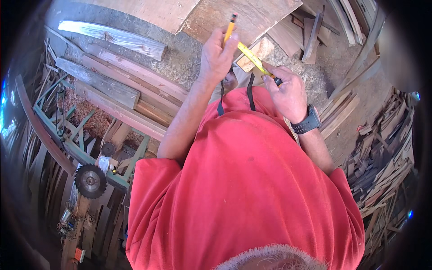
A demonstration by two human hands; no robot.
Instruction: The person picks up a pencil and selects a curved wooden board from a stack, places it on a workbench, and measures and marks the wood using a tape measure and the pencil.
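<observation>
My left hand (217, 54) grips a yellow pencil (228, 33), its pink eraser end pointing up and away. A yellow tape measure blade (251, 57) stretches from beside the left thumb to my right hand (287, 89). That hand is closed around the tape's dark case (277, 81), mostly hidden by the fingers. Whether the left fingers also pinch the blade's end is hard to see. Beneath the blade lies a short light wood block (261, 49) near my feet. Beyond the hands, a large plywood sheet (233, 17) covers part of the ground.
Planks (131, 91) are stacked at left, near a loose board (111, 37). A green metal frame (81, 148) with wood shavings (87, 114) and a toothed circular saw blade (90, 181) stands at lower left. Offcuts (374, 158) are piled at right; scrap boards (314, 37) lie at upper right.
</observation>
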